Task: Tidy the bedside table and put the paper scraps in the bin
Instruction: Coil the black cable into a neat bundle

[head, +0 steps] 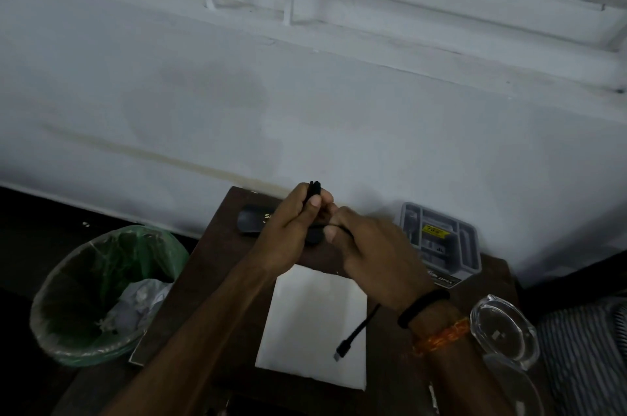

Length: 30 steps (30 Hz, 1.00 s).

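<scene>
Above the dark wooden bedside table (203, 280), my left hand (288, 229) grips a folded bundle of black cable whose loops stick out above the fingers. My right hand (373, 252) pinches the same cable (359, 330); its free end with a plug hangs down over a white sheet of paper (312, 324) lying flat on the table. To the left, on the floor, stands a bin (68, 297) with a green liner. Crumpled paper scraps (135, 303) lie inside it.
A black case (251, 220) lies at the table's back, partly hidden by my left hand. A grey compartment organiser (441, 239) stands at the back right. A clear plastic lidded container (505, 330) sits at the right edge. A white wall rises behind; striped fabric (583, 347) lies far right.
</scene>
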### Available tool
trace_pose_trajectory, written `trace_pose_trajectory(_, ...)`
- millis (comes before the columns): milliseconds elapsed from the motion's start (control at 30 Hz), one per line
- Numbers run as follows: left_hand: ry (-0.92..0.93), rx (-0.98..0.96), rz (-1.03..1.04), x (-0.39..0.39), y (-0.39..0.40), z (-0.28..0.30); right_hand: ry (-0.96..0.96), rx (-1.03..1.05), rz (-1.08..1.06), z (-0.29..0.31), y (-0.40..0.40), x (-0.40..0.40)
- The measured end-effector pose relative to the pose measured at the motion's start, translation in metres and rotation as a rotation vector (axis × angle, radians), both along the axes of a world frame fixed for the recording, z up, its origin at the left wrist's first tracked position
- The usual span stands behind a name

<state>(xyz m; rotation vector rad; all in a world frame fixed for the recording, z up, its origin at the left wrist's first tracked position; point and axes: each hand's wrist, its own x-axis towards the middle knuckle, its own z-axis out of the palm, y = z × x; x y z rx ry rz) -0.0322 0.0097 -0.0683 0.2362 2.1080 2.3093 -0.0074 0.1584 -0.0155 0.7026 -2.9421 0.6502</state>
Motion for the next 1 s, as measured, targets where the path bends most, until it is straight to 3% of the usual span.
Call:
trace_pose_trajectory(233,0.03,-0.049,-0.207,0.006,0.0,0.011,0.107,-0.13,0.025,0.006,0.01,-0.007)
trace_pose_trajectory(533,0.014,-0.097,-0.227,0.006,-0.004,0.01,0.389,-0.126,-0.134,-0.003,0.009,-0.007)
trace_pose_trajectory(633,-0.022,-0.117,-0.26,0.007,-0.006,0.009,0.403,-0.156,-0.175,-0.004,0.014,-0.011)
trace_pose_trajectory(1000,-0.239,0.417,-0.288,0.008,-0.011,0.019,0.075,-0.226,-0.212,-0.034,0.004,-0.009)
